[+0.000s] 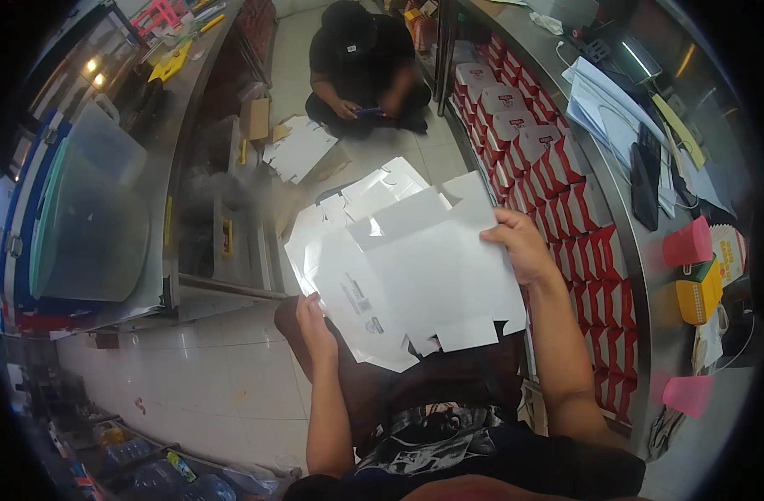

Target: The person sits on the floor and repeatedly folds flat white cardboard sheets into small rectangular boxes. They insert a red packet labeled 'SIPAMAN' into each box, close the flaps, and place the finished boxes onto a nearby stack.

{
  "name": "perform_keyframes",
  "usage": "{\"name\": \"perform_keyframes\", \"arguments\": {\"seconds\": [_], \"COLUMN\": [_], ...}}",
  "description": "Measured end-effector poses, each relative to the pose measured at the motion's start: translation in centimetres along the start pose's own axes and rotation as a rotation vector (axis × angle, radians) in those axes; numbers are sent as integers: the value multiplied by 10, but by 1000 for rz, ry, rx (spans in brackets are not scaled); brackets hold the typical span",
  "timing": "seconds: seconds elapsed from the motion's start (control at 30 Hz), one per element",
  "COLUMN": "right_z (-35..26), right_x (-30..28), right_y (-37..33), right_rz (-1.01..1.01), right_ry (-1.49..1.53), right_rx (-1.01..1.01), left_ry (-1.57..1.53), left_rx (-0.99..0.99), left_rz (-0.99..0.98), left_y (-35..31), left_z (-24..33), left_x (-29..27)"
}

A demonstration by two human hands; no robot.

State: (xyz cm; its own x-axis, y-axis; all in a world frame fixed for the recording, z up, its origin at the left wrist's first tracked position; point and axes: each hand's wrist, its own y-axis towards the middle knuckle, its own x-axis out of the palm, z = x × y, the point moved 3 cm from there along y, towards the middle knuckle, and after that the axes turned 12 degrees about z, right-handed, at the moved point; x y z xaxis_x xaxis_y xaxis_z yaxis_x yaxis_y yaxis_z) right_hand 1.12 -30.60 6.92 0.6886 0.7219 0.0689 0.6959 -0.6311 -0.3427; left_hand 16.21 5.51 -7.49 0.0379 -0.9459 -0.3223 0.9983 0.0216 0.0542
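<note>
A flat white cardboard box blank point(448, 259) with cut flaps and slots lies tilted over my lap. Small dark print marks its lower left part. My right hand point(522, 244) grips its right edge, thumb on top and the other fingers partly hidden. At the lower left edge, my left hand point(317, 327) holds the board, with some fingertips out of sight. Beneath the blank's far side, more white box blanks point(390, 179) stick out with their flaps showing.
Folded red-and-white boxes point(578, 209) fill the shelf at right, under a metal counter with a phone point(645, 185) and pink cups point(687, 242). Ahead, a person point(361, 75) sits on the floor near a flat white board point(300, 149). Clear plastic tubs point(94, 217) stand at left.
</note>
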Motion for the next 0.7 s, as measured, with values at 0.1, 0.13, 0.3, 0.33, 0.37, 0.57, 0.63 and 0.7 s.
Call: {"name": "perform_keyframes", "arguments": {"seconds": [0.1, 0.13, 0.3, 0.33, 0.37, 0.57, 0.63, 0.7], "right_z": [-25, -36, -70, -66, -60, -10, -1, 9], "right_x": [-10, -13, 26, 44, 61, 126, 127, 124], "right_y": [-14, -21, -59, -66, -72, -94, -95, -93], "right_rz": [141, 195, 59, -61, -131, -94, -102, -268], "right_ry": [153, 227, 148, 52, -83, -411, -301, 0], "right_rx": [-291, -410, -1107, -1139, -1189, -1327, -1118, -586], "left_ry": [33, -36, -706, -918, -998, -1172, -1079, -1159], "left_rx": [35, 59, -101, -180, -112, -319, -285, -297], "left_rz": [111, 140, -135, -248, -190, -197, -181, -196], "left_y": [-8, -12, -23, -26, -31, -29, -27, -25], "left_z": [11, 20, 91, 108, 125, 179, 181, 178], "left_x": [-14, -18, -27, -25, -21, -17, -18, -18]}}
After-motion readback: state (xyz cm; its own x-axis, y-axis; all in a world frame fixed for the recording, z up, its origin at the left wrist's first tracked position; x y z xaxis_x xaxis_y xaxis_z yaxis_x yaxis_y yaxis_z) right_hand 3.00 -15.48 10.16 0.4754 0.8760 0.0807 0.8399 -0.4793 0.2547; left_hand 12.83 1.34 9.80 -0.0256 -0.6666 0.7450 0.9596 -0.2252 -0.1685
